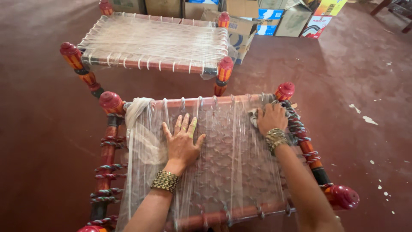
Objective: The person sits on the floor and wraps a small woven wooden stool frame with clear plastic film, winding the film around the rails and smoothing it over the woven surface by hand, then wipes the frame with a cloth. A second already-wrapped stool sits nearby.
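Your left hand [182, 144] is lying flat, palm down, on the clear plastic wrap [223, 150] that is stretched over the woven seat of the near stool [109, 141]. Its fingers [185, 122] are spreading wide and pointing toward the far rail [214, 101]; this grip is fully open and holding nothing, only pressing on the film. A band of gold bangles [165, 181] is sitting on that wrist.

Your right hand [270, 118] is resting at the far right corner of the seat, just beside the red knob [285, 90] that is topping the corner leg. Its fingers are curling down over a bunched bit of the plastic there, but they are hiding what is under them, so I cannot tell whether that grip is really closing on the film or only pushing on it. More gold bangles [275, 138] are circling that wrist.

The plastic is gathering into a thick whitish wad [139, 111] at the far left corner, beside another red knob [110, 101]. Coloured cord is winding around the right side rail [307, 148].

A second stool [150, 43], already covered in the same clear wrap, is standing just beyond the near one on the dark red floor [43, 129]. Cardboard boxes [266, 19] are stacking up behind it.
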